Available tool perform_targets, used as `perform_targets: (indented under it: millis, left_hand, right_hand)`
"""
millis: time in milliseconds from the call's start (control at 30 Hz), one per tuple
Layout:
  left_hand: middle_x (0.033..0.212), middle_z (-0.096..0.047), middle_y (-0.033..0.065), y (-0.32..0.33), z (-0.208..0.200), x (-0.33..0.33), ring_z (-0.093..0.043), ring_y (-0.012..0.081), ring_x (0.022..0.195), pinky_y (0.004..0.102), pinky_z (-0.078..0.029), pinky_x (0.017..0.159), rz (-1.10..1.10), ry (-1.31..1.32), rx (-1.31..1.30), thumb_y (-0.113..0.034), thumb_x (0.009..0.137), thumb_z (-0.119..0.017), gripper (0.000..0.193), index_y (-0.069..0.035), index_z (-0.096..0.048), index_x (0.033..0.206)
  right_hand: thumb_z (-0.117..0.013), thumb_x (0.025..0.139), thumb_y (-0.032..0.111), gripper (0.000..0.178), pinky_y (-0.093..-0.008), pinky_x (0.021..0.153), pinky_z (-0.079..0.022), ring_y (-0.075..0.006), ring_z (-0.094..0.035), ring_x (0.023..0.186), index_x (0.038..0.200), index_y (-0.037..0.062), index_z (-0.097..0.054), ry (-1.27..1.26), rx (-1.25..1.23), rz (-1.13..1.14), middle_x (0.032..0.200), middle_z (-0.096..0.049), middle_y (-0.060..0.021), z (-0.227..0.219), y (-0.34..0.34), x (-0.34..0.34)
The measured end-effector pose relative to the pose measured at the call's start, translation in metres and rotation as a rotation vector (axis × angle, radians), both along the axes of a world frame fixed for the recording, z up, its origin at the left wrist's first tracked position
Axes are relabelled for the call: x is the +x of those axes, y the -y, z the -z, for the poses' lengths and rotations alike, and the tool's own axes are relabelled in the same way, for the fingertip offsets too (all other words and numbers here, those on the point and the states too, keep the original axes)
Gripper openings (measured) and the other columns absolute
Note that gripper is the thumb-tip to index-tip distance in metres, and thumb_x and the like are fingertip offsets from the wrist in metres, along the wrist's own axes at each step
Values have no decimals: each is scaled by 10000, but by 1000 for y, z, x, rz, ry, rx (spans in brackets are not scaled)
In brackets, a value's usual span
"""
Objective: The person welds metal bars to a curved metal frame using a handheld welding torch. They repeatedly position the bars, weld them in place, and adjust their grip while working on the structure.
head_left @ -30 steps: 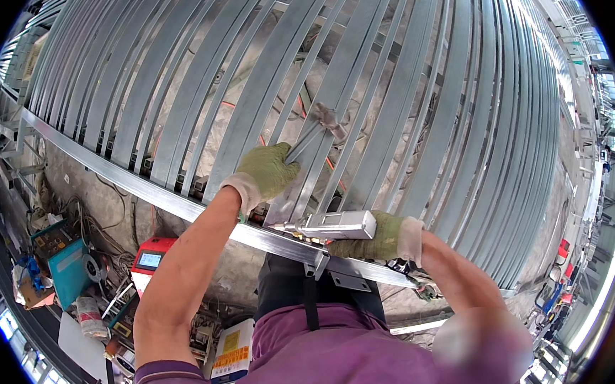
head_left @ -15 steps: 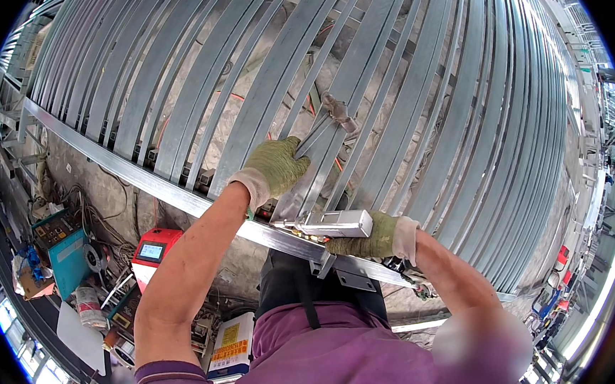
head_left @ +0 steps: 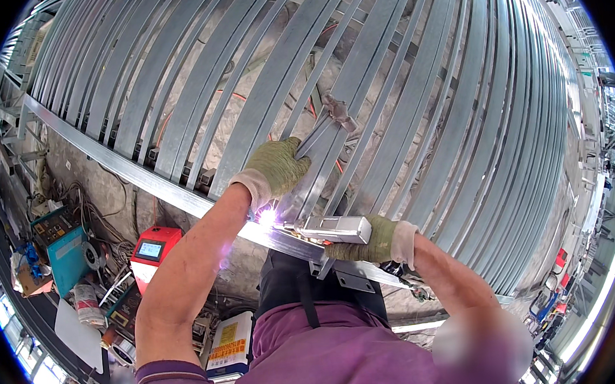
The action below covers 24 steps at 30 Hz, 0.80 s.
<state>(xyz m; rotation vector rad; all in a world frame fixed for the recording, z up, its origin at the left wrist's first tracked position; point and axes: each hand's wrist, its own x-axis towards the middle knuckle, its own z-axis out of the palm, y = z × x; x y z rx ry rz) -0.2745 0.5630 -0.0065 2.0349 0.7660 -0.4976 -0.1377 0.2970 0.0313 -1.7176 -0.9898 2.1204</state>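
My left hand (head_left: 277,167), in a green work glove, is closed round the handle of a hammer (head_left: 339,113). The hammer's head lies over one of the flat grey metal bars (head_left: 364,67). Gripped in my gloved right hand (head_left: 375,241) is a silver welding gun (head_left: 338,229), its nozzle pointing left. A bright white-violet arc (head_left: 267,217) glows at the nozzle, where a bar's near end meets the long metal rail (head_left: 142,176). The glare hides the exact joint. My left glove is just beyond this light.
Many parallel bars stretch away from the rail, with gaps showing floor and cables. At the left stand a red machine with a screen (head_left: 152,251), a teal machine (head_left: 66,255) and tangled cables. A white box with an orange label (head_left: 230,343) is beside my left arm.
A bright arc has lit at the welding gun's nozzle, throwing light onto the rail. The gun and my right hand have shifted very slightly; my left hand and the hammer hold nearly still.
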Motion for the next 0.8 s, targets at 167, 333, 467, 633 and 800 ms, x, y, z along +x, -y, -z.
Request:
perform_targets:
  millis: [167, 333, 467, 633, 800]
  left_hand:
    - [1082, -781, 313, 0, -4, 0, -760, 491, 1011, 546, -595, 929, -21, -13, -27, -448, 1029, -691, 589, 38, -702, 1362]
    - [1099, -777, 320, 2, 2, 0, -745, 502, 1063, 556, -578, 965, 12, 41, 13, -471, 1027, -679, 590, 41, -715, 1317]
    - [1122, -776, 321, 2, 3, -1, -738, 499, 1104, 553, -569, 990, 19, 18, 27, -482, 1024, -686, 596, 40, -724, 1310]
    - [1173, -783, 317, 1, 0, 0, -745, 484, 1144, 531, -577, 1015, 7, -10, 18, -507, 1027, -689, 663, 52, -715, 1383]
    - [1181, -784, 316, 1, 0, 0, -750, 480, 1144, 524, -581, 1015, 11, -6, 25, -519, 1027, -691, 694, 59, -704, 1411]
  right_hand:
    - [-846, 982, 614, 693, -385, 1069, -571, -269, -751, 1238, 1505, 178, -718, -9, -49, 28, 1348, -808, -102, -16, -8, 1]
    - [-848, 997, 569, 644, -384, 1063, -575, -254, -755, 1228, 1493, 176, -726, -31, -29, 73, 1330, -814, -99, 0, 6, -2]
    - [-838, 1013, 548, 618, -379, 1064, -575, -246, -757, 1225, 1494, 175, -726, -27, 10, 46, 1323, -817, -91, -12, -2, 1]
    - [-834, 1025, 531, 611, -372, 1067, -574, -238, -752, 1223, 1509, 176, -718, 53, -64, -36, 1334, -815, -84, -38, -18, 4]
    - [-871, 1008, 481, 618, -366, 1064, -575, -198, -743, 1217, 1519, 174, -712, -6, -36, 47, 1346, -812, -74, -28, -9, 2]
